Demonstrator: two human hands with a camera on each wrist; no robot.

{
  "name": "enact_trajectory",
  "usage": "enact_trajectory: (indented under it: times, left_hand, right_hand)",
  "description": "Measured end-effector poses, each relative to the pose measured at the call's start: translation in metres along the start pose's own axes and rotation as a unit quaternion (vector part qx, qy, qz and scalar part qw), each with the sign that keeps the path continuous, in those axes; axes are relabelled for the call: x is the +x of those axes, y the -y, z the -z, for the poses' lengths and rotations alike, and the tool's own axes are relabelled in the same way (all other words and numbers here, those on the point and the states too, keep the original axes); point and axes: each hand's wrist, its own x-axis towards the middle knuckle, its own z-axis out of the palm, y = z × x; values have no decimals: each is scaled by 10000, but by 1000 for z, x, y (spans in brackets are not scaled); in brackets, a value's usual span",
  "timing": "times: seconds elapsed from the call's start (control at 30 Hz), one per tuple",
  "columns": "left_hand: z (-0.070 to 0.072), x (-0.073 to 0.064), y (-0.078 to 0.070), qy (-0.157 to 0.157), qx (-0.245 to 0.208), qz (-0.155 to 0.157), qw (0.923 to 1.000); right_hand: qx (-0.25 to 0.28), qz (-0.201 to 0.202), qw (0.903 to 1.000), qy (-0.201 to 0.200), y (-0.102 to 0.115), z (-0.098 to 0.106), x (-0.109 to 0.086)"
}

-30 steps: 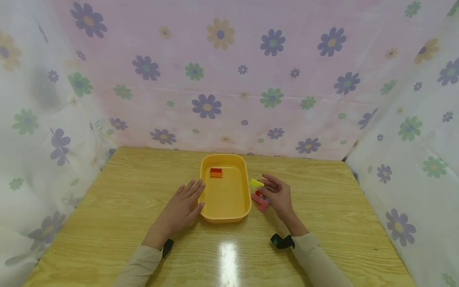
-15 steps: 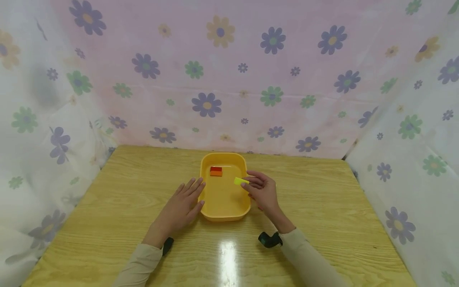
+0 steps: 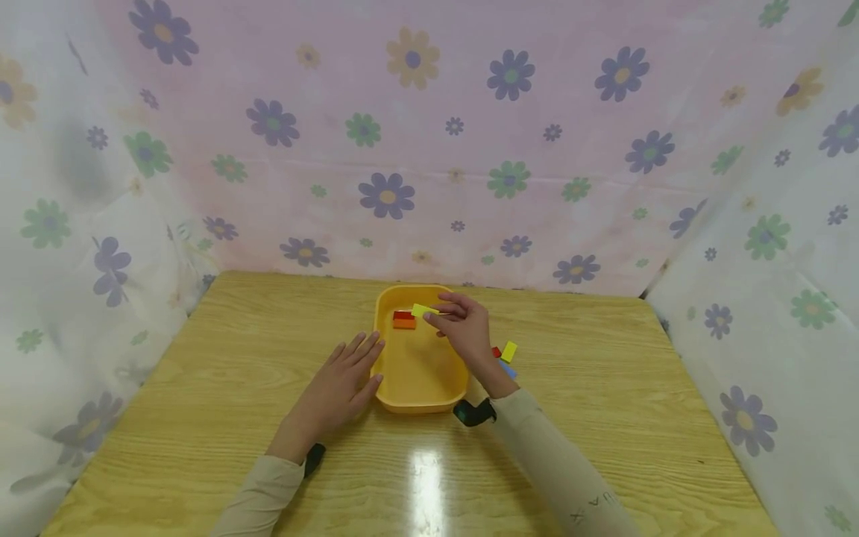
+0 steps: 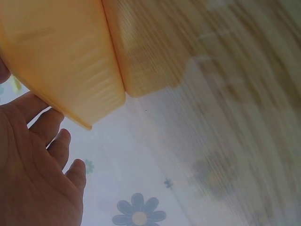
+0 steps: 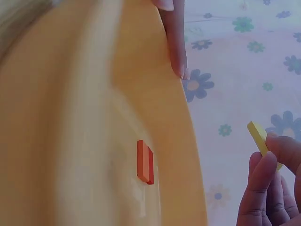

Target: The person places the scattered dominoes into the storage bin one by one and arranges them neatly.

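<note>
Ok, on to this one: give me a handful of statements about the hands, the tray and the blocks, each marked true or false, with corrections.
1. The right hand pinches a yellow block. True.
2. The left hand grips a block. False: it holds none, and its outstretched fingers are at the left side of the tray.
3. A red block and an orange block lie side by side in the tray. True.
4. The pinched block lies on the tray's floor. False: it is held up above the tray.
5. A blue block lies on the table, to the right of the tray. True.
</note>
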Motion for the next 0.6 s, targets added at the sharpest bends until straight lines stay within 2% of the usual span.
enact_trajectory:
  times: [0.37, 0.6]
  left_hand:
    - [-1, 0, 2, 15, 1, 20, 10000]
    - [-1, 0, 1, -107, 51, -81, 9999]
  right_hand:
    - [-328, -155, 9993, -14, -7, -20, 32]
    - [-740, -624, 9952, 134, -16, -27, 43]
